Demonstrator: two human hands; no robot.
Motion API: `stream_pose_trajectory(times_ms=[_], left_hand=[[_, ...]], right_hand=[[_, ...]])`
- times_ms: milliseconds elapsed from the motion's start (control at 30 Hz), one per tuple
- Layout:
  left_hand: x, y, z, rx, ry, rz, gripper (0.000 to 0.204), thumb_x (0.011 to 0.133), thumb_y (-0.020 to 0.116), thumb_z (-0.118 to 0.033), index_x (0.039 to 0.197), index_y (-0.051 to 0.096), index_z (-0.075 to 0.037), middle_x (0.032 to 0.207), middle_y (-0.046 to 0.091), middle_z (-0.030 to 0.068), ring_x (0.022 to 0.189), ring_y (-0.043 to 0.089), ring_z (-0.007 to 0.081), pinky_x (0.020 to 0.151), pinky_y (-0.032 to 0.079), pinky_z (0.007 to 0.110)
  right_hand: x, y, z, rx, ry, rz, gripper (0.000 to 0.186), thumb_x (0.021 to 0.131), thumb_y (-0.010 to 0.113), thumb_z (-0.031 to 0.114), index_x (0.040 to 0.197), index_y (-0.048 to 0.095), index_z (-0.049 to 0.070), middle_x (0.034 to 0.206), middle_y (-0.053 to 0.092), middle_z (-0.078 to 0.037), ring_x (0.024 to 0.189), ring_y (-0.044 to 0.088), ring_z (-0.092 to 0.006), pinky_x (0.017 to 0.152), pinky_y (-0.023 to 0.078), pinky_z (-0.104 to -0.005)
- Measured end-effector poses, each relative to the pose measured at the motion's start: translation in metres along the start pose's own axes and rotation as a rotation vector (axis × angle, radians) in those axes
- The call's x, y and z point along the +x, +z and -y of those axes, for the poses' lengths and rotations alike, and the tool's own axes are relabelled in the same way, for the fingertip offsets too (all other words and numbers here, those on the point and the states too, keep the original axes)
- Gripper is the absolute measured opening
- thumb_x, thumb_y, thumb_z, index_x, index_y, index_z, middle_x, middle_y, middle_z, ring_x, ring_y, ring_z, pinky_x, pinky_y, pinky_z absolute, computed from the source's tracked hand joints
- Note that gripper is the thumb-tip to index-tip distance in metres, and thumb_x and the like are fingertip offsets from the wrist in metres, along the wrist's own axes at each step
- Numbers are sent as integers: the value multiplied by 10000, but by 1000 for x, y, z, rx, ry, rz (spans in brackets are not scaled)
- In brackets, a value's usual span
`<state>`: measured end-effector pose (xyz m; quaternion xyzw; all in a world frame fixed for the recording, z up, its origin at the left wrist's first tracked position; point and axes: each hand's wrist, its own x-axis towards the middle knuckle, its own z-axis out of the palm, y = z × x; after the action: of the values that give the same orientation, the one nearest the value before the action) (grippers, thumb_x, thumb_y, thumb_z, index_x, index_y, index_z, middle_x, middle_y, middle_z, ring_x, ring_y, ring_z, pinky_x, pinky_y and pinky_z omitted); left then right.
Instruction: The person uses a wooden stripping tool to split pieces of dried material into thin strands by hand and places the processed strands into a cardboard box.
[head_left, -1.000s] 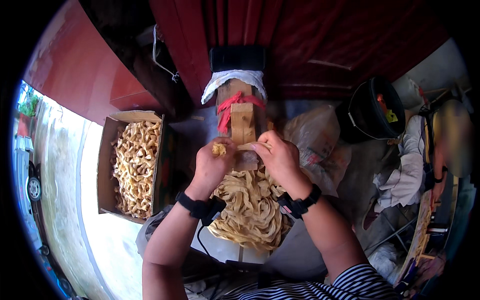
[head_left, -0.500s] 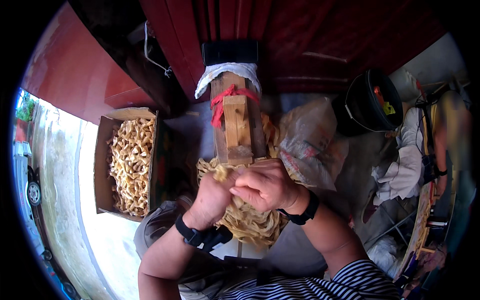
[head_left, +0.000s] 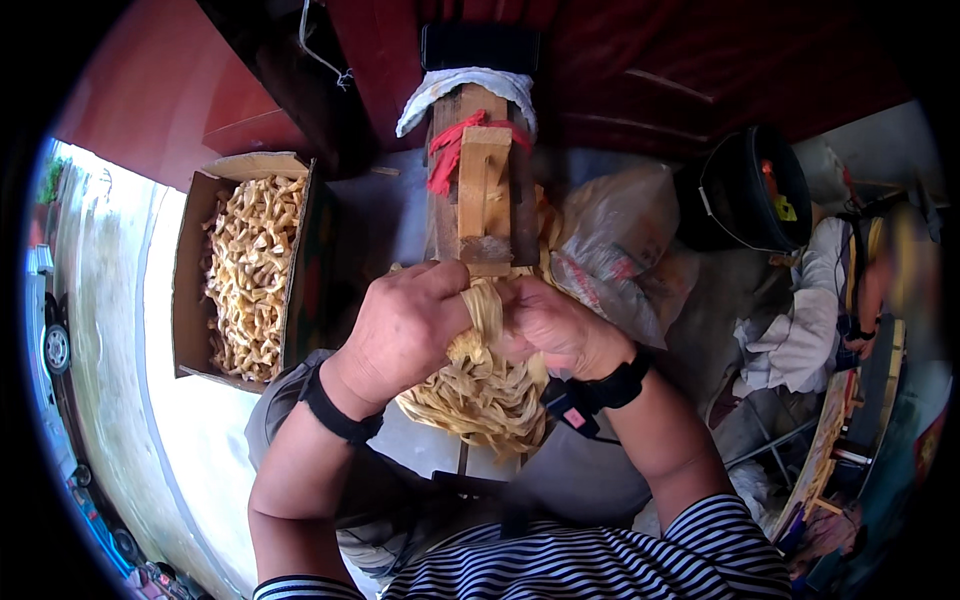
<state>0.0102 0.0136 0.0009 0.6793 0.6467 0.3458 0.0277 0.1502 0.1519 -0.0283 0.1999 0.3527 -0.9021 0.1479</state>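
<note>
A flat, pale yellow strip (head_left: 485, 308) hangs folded between my hands, just below the near end of a wooden block (head_left: 484, 190). My left hand (head_left: 408, 318) is closed at the strip's left side, knuckles up, its fingertips hidden. On the other side my right hand (head_left: 562, 328) grips the strip with curled fingers, partly smeared by motion. Under both hands lies a heap of similar loose strips (head_left: 490, 410). The block sits on a longer board, tied with red cloth (head_left: 446, 160).
A cardboard box (head_left: 187, 270) full of knotted yellowish pieces (head_left: 255, 280) stands at the left. To the right are a clear plastic bag (head_left: 620, 230), a black bucket (head_left: 735, 190) and a pale cloth (head_left: 800, 340). A white cloth (head_left: 465, 78) drapes over the board's far end.
My hands have moved apart from their close, overlapping hold, and the strip now shows as a loop between them. The view has shifted, so the surroundings sit higher.
</note>
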Motion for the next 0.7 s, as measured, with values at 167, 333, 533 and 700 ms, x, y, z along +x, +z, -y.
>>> stream_pose_trajectory(times_ms=[167, 333, 533, 700], left_hand=[[-4, 3, -10, 24, 1, -160, 243, 629, 718, -172, 845, 653, -80, 853, 581, 62, 659, 612, 235, 558, 507, 338], [-12, -3, -12, -207, -362, -99, 359, 657, 758, -21, 1006, 675, -30, 1085, 632, 141, 947, 650, 307, 813, 538, 343], [-9, -8, -14, -151, -462, 212, 316, 606, 697, 41, 918, 681, -10, 1154, 622, 136, 988, 639, 301, 817, 535, 332], [-9, -12, -10, -301, -290, 75, 248, 638, 642, 74, 877, 677, 18, 1070, 629, 124, 933, 642, 263, 772, 529, 325]], right_hand=[[4, 12, -14, 142, -120, -83, 130, 918, 487, 75, 854, 597, 55, 663, 503, 40, 504, 380, -34, 467, 285, -185], [-4, 30, -3, -482, -568, -371, 126, 949, 554, 95, 981, 608, -13, 714, 580, 1, 579, 490, -55, 533, 413, -223], [-2, 19, -6, -1363, -923, -330, 176, 891, 602, 154, 788, 580, 13, 640, 595, -113, 564, 604, -267, 519, 450, -349], [-2, 17, -10, -1019, -564, -301, 238, 931, 548, 224, 815, 599, 23, 697, 626, -125, 566, 595, -266, 525, 440, -331]])
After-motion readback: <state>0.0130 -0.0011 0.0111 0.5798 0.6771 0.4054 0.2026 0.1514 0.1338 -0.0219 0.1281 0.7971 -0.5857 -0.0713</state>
